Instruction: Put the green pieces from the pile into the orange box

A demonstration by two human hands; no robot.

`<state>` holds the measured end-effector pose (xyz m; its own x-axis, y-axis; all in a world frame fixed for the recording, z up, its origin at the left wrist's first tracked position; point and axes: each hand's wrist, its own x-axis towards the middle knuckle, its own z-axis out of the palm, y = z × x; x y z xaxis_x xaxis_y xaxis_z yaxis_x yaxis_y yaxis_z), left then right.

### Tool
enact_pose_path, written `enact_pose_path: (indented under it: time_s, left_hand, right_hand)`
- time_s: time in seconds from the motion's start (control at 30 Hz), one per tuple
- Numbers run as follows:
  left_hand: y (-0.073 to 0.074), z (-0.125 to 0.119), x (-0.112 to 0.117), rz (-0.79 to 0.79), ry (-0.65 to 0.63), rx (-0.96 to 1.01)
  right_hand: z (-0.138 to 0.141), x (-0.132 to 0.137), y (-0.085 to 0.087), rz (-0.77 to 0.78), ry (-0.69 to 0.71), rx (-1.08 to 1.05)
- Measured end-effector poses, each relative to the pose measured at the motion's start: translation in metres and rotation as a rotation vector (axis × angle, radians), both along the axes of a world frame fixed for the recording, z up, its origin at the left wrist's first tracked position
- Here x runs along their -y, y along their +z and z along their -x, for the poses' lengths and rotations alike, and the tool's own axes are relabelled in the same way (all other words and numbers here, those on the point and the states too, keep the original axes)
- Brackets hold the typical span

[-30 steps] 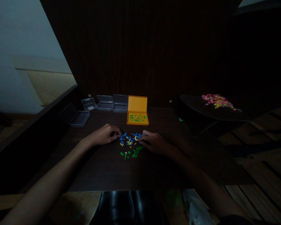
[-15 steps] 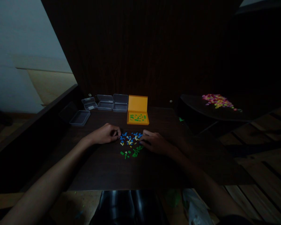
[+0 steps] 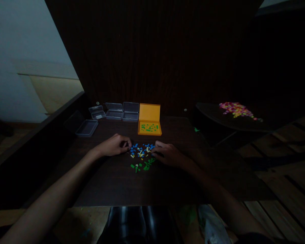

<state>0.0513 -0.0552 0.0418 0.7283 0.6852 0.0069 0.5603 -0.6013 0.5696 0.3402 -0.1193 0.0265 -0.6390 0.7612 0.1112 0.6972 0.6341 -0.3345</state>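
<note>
Nearside of yellow box (image 3: 149, 113): mixed blue/white/yellow pcs (image 3: 140, 153) btwn L hand (image 3: 114, 145) & R hand (image 3: 167, 153), long axis approx. parallel to box front; R slightly nearer, at pile's edge. Both hands curled; from here can't tell if pinching. Green pcs (image 3: 146, 166) farther from box. Count: 1 yellow box, 4 clear boxes (image 3: 87, 128) to its left; pcs too tiny.

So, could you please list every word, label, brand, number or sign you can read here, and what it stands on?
No text can be read in this picture.
Small clear box: a pale patch, perhaps a label, too small and dark to read.
Yellow box: no lettering can be made out.
Coloured pieces: too small to show any marking.
</note>
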Motion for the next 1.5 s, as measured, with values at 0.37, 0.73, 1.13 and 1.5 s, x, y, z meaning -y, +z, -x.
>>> enact_pose_path:
  time_s: [0.37, 0.73, 1.13, 1.5]
  left_hand:
    - [-0.0013, -0.0012, 0.0007, 0.018, 0.039, 0.011]
    - [0.0005, -0.0006, -0.0004, 0.014, 0.044, 0.012]
    - [-0.0022, -0.0002, -0.0002, -0.040, -0.021, 0.034]
    - [-0.0051, -0.0015, 0.0001, -0.081, 0.050, -0.003]
  right_hand:
    - [-0.0006, 0.0004, 0.0008, -0.009, 0.001, -0.010]
    - [-0.0038, -0.0006, 0.0002, -0.087, -0.053, -0.037]
    - [-0.0038, -0.0026, -0.0014, -0.148, -0.137, -0.055]
    - [-0.0047, -0.0029, -0.0034, -0.183, -0.147, -0.075]
